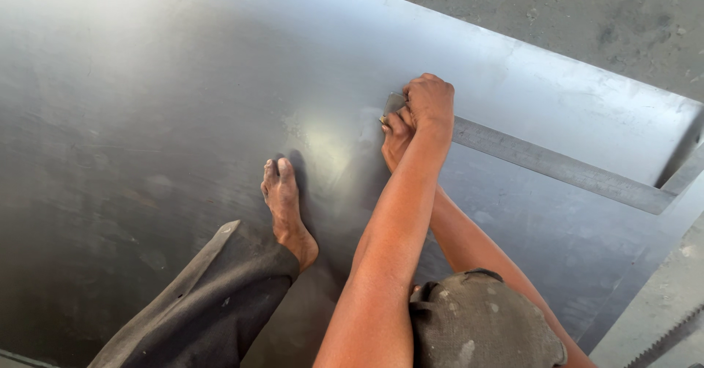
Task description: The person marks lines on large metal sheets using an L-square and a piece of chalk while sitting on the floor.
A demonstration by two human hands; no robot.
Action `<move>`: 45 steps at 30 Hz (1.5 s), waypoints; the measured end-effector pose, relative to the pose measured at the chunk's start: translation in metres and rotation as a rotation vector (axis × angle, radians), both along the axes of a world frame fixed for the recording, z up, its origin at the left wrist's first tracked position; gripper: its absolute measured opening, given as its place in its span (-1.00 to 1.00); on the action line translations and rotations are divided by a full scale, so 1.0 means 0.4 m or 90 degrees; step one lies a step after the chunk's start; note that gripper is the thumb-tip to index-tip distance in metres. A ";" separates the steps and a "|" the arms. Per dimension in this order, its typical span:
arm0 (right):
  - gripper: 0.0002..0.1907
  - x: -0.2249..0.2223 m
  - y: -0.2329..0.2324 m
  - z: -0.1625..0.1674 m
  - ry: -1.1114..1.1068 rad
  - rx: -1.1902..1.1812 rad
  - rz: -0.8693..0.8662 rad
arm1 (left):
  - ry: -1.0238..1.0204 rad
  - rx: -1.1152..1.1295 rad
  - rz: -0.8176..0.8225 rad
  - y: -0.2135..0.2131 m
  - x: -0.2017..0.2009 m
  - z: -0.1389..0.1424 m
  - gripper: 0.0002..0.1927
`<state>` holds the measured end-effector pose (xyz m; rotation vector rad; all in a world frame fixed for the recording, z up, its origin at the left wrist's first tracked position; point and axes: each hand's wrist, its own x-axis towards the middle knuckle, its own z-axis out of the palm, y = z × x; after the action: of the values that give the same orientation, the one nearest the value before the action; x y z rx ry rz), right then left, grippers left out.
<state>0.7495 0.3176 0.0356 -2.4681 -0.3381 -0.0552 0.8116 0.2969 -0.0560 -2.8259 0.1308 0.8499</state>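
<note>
I crouch on a large grey steel sheet (147,119) with my bare foot (286,207) flat on it. A long flat steel ruler (557,164) lies across the sheet, running from the right edge to its middle. My left hand (430,102) is a closed fist that presses down on the ruler's near end. My right hand (396,142) sits just below it, against the ruler's tip, with its fingers curled around a small tool (382,121). Only the tool's yellowish tip shows. My left forearm crosses over my right one.
Bare concrete floor (587,16) lies beyond the sheet's far edge and at the lower right. A second metal strip (686,152) meets the ruler's far end at the sheet's right edge. A toothed blade (671,339) shows in the bottom right corner. My knees fill the lower frame.
</note>
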 end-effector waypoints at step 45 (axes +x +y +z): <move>-0.87 -0.287 -0.617 -0.123 0.164 0.070 -0.253 | 0.036 -0.004 -0.123 0.041 -0.019 0.014 -0.82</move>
<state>0.6346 0.0710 -0.0138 -2.3614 0.2617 0.0758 0.8042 0.3134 -0.0502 -2.7386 0.4084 0.8864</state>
